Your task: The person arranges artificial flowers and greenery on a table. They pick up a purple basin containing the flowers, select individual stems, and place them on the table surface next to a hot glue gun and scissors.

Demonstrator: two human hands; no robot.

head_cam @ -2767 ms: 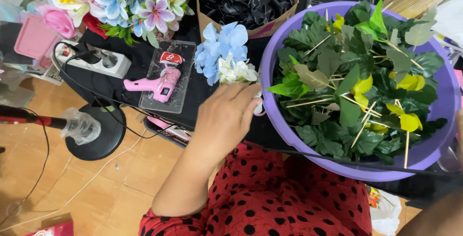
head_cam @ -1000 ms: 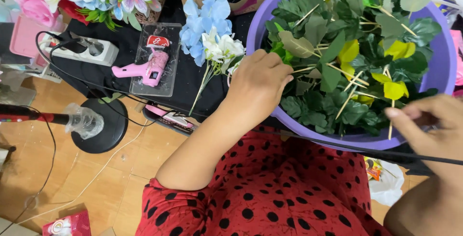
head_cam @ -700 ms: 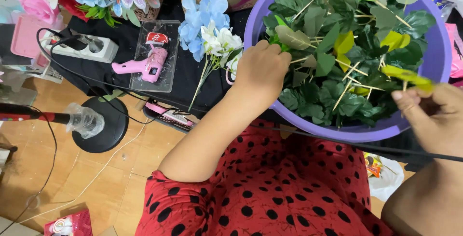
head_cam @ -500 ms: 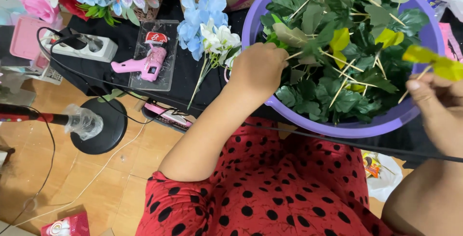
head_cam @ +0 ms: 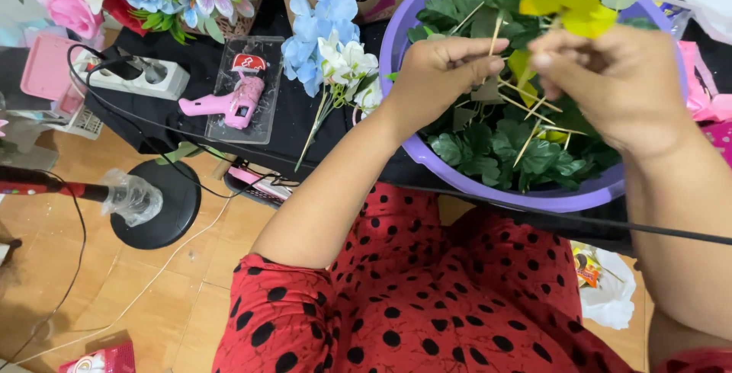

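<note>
Purple round plastic basin point(head_cam: 488, 190) on the black-covered table point(head_cam: 286, 125), heaped with green artificial leaves on thin wooden sticks point(head_cam: 496, 144). Just left of it, a bunch of blue and white fabric flowers point(head_cam: 328, 45); further left, a pink glue gun in a clear tray point(head_cam: 229, 102) and a white power strip point(head_cam: 141, 76). Over the basin, left hand point(head_cam: 438, 72) curled shut, thumb and forefinger pinching one stick point(head_cam: 494, 38). Right hand point(head_cam: 618, 83) alongside, fingers closed round a yellow-green leaf sprig point(head_cam: 568, 7) held above the heap. Best done, by the look of it, gripping low on the stems, keeping stick and sprig aligned, lifting clear of tangled neighbours.
</note>
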